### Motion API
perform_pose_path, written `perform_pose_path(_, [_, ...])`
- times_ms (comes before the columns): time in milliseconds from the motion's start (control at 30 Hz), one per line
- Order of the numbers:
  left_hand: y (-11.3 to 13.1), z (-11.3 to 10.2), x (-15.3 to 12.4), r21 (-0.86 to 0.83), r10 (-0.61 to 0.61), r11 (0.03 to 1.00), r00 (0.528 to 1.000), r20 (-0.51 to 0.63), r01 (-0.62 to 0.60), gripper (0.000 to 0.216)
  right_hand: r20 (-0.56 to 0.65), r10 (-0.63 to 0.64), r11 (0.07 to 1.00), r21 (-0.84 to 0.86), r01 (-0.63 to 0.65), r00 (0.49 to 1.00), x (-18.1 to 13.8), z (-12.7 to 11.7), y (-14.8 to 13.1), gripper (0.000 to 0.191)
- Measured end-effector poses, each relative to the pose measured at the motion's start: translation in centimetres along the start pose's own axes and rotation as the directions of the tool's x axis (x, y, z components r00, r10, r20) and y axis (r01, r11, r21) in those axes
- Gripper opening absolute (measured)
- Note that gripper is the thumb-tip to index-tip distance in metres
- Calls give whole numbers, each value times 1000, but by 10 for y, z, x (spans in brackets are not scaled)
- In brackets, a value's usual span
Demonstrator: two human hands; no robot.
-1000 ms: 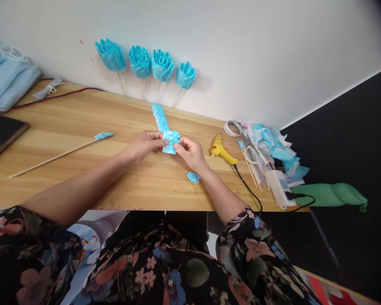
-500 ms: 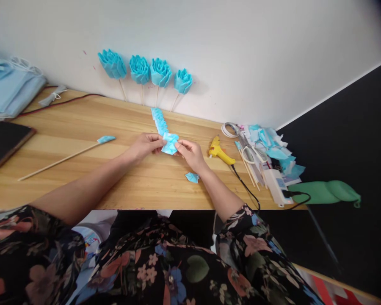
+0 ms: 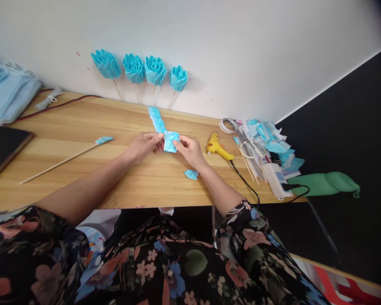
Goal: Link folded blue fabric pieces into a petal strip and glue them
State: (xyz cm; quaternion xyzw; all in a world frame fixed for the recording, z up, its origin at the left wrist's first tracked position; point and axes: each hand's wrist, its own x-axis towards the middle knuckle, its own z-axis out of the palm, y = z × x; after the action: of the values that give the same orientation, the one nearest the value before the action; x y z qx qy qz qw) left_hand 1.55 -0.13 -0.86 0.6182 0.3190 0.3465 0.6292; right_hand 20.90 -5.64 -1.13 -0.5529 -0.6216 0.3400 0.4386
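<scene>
A small blue fabric piece [image 3: 170,142], creased and squarish, is between my hands above the table. My left hand [image 3: 147,143] pinches its left edge with thumb and fingers. On its right side, my right hand [image 3: 189,149] grips it, the thumb lying over the front. Just behind it, a row of overlapping folded blue pieces [image 3: 157,120] lies on the wood. One folded blue petal [image 3: 191,174] rests by my right wrist. To the left lies a thin wooden stick [image 3: 59,162] with a blue folded tip [image 3: 104,140].
Several blue fabric flowers [image 3: 134,70] on sticks lean against the wall. A yellow glue gun [image 3: 219,147], tape roll [image 3: 228,125], scissors [image 3: 247,149], blue scraps [image 3: 269,135] and a power strip [image 3: 277,181] crowd the right. Face masks [image 3: 11,91] and a phone [image 3: 6,148] are at left.
The fabric piece has been turned slightly in my hands, and my left fingers have shifted up along its left edge. The whole view has moved a little.
</scene>
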Motion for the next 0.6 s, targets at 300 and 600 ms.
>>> perform_pose_path(300, [-4,-2,3,-146,-72,987,997,-11,69,24,-9,-23,1000,15,23,1000,-1,2,1,44])
perform_pose_path(600, [-4,-16,12,-568,-100,822,973,-209,-38,21,-236,39,990,143,-5,971,10,-16,9,61])
